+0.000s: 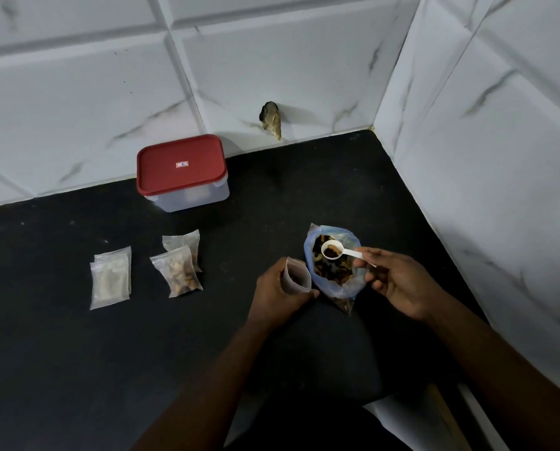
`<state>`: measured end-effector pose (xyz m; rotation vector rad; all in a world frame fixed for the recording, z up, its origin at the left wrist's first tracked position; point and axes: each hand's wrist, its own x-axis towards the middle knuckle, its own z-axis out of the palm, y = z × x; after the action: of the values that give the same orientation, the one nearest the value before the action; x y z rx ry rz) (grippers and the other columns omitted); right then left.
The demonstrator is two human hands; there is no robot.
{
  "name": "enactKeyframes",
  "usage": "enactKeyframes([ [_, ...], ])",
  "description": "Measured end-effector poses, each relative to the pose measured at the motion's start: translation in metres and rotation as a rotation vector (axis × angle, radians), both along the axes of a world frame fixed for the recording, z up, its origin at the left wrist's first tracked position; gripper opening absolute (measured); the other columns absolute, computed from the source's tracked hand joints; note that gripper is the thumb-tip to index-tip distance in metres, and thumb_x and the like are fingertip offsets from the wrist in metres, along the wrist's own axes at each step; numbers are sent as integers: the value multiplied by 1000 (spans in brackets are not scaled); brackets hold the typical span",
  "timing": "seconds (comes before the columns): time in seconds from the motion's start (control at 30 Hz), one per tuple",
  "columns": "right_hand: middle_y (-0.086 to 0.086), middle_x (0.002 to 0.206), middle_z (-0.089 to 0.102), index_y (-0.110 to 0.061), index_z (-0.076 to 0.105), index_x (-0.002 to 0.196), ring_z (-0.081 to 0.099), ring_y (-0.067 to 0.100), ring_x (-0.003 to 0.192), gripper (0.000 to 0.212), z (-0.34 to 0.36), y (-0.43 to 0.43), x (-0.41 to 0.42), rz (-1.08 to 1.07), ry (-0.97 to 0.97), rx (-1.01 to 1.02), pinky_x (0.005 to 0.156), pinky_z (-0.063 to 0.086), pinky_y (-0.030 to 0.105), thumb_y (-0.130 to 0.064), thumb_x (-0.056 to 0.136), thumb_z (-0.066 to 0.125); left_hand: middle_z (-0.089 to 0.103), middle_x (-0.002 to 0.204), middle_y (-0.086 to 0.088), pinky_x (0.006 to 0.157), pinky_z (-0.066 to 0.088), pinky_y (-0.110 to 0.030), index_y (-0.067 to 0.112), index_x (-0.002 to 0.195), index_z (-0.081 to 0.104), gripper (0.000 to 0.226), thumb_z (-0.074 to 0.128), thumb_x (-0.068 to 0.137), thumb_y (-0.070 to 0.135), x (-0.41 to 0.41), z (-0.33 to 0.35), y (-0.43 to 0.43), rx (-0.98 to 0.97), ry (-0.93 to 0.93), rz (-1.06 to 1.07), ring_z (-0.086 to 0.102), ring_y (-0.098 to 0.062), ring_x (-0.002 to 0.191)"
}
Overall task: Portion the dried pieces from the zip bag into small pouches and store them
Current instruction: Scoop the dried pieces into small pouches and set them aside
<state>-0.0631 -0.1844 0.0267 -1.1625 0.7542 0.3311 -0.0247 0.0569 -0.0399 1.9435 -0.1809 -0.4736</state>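
While I watch from the remote station, item one, nearest: left hand (278, 291), fingers curled round a small pouch (297, 277), holding it upright with its mouth open, just left of the zip bag (347, 288).

Item two: right hand (392, 281), thumb and fingers pinching the handle of a white scoop (340, 251). Its bowl, loaded with dark dried pieces (330, 271), hovers over the zip bag's open mouth.

Step in hand, by my reading: carrying one measure from bag to pouch. The next move calls for swinging the scoop left over the pouch mouth and tipping it without a spill.

Item three, left, mid-distance: two filled pouches (179, 271), overlapping; further left, a stack of flat pouches (109, 278), seemingly empty.

Item four, far: clear container (194, 198), red lid (181, 166) on, against the wall.

Surface: black counter (77, 353).

Room: white marbled tile walls (77, 92) meeting in a corner; a brownish object (271, 120) on the far wall, unidentified.
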Motion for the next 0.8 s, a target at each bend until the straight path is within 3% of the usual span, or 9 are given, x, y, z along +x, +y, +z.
enactKeyframes([
  [0.2, 8, 92, 75, -9, 70, 119, 62, 9, 60, 23, 16, 9, -4, 32, -50, -7, 49, 48, 17, -15, 98, 62, 67, 116, 16, 84, 55, -15, 38, 121, 59, 59, 92, 73, 26, -4, 5, 2, -29, -18, 22, 64, 6, 108],
  [0.4, 15, 96, 76, -10, 73, 114, 66, 17, 67, 20, 32, 35, -13, 203, -150, -93, 54, 50, 24, -12, 99, 61, 69, 115, 17, 86, 54, -16, 37, 118, 62, 57, 93, 72, 26, -7, 8, 6, -61, -38, 33, 64, 6, 108],
  [0.53, 10, 88, 77, -18, 77, 108, 70, 20, 70, 16, 25, 49, -19, 364, -245, -396, 60, 56, 31, -12, 95, 69, 71, 114, 14, 91, 55, -18, 35, 118, 63, 57, 92, 72, 18, -8, 10, 8, -105, -57, 16, 67, 1, 108],
  [0.63, -5, 84, 76, -28, 78, 106, 71, 8, 65, 17, 15, 56, -25, 472, -363, -755, 63, 56, 21, -18, 93, 73, 72, 112, 13, 89, 57, -20, 35, 116, 64, 54, 91, 73, 16, -8, 12, 7, -123, -44, 7, 68, 0, 106],
  [0.7, -11, 97, 76, -24, 78, 108, 71, -1, 80, 18, 9, 59, -30, 519, -562, -962, 76, 55, 17, -15, 93, 73, 73, 110, 12, 87, 57, -21, 31, 113, 67, 50, 91, 73, 13, -9, 12, 6, -145, -51, 24, 70, -3, 104],
  [0.8, -5, 110, 73, -19, 77, 111, 65, -1, 102, 24, -2, 61, -37, 553, -774, -1184, 92, 51, 18, -6, 91, 72, 75, 110, 9, 88, 59, -24, 22, 112, 70, 47, 92, 73, 11, -9, 11, 5, -166, -62, 36, 72, -7, 104],
])
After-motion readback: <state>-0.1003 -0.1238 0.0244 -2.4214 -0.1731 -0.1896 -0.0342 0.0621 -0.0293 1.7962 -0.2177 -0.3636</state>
